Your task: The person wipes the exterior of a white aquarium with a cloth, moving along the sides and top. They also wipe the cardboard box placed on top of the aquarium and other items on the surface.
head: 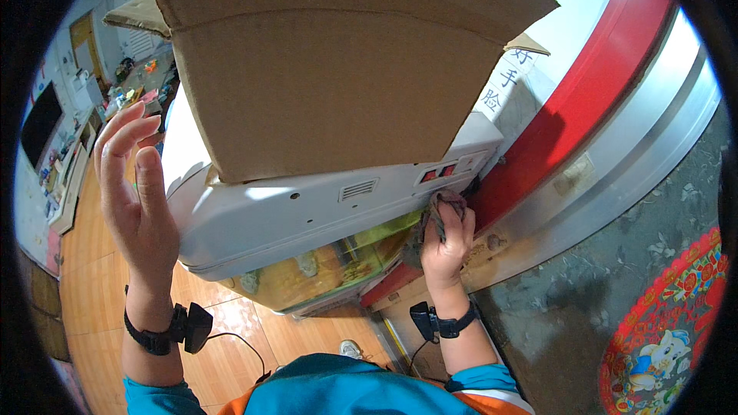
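Note:
A grey-brown cloth [416, 239] is bunched in my right hand [451, 242], which presses it near the right end of an aquarium [323, 274], close to a red frame. My left hand [134, 202] is raised, empty, with fingers apart, at the left end of the tank's white hood [248, 230]; I cannot tell if it touches. A cardboard box [340, 86] with spread flaps rests on the hood. Red rocker switches [438, 173] and a vent [358, 189] are set in the hood's front face. Greenish-yellow water and stones show through the glass.
The red frame [536, 150] and a silver metal frame [582, 196] run along the right. Beyond is a grey patterned wall [553, 294] with a red festive decoration [663, 351]. Left lie the tiled floor [92, 282], a television [41, 124] and a low cabinet [75, 184] with clutter.

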Tool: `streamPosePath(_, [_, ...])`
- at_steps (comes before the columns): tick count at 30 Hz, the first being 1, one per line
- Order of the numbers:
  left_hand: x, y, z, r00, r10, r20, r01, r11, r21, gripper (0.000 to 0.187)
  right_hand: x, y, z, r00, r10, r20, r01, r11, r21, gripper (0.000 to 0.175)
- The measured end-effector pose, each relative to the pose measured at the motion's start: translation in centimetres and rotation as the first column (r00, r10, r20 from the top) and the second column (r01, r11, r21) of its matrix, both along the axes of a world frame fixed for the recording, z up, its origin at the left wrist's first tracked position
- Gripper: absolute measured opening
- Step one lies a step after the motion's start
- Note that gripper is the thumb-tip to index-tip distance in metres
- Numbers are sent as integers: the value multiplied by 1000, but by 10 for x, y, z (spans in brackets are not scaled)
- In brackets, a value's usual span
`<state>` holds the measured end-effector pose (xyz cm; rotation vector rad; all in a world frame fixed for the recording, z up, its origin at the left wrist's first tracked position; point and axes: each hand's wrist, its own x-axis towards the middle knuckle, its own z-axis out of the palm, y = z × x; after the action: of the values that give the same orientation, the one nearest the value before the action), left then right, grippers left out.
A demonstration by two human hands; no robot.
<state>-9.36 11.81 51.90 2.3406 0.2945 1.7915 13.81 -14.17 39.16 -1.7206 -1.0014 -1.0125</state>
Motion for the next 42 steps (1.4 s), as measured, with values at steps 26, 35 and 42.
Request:
streamPosePath(26, [-4, 5, -2, 999, 18, -33, -17, 1000, 22, 27, -8, 3, 0, 1000, 26, -8, -26, 999, -26, 36])
streamPosePath(35, [-4, 6, -3, 999, 0, -49, 1, 1000, 11, 29, 12, -13, 5, 983, -183, -8, 183, 981, -59, 34])
streamPosePath(42, [-4, 7, -2, 999, -10, -53, 10, 1000, 14, 31, 8, -14, 4, 958, -288, -10, 286, 954, -95, 39])
